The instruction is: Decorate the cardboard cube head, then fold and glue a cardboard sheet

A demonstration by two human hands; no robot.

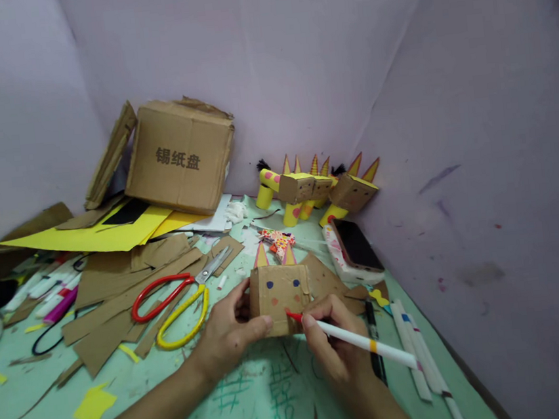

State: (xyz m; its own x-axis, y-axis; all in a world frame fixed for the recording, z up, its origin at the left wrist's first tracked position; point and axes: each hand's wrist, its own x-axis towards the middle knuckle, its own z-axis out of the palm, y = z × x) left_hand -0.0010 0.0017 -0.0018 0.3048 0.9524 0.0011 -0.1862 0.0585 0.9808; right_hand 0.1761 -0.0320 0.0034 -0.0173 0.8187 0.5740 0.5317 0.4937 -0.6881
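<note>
My left hand (229,329) is closed around the left side of a small cardboard box head (280,294), its thumb along the lower front. The box has two dark blue eye dots, orange-red spots below them and two pointed yellow-and-pink ears (261,256) on top. In my right hand (339,342) is a white marker (366,343) with a red tip, which meets the lower front of the box. A glue gun (278,237) with a flowered pattern lies just behind the box.
Scissors (201,288) with red and yellow handles lie on cardboard scraps (115,298) to the left. Several finished cardboard-headed animals (354,192) stand by the back wall near a phone (357,245). A large carton (180,156) leans behind yellow sheets (108,234); white markers (412,351) lie right.
</note>
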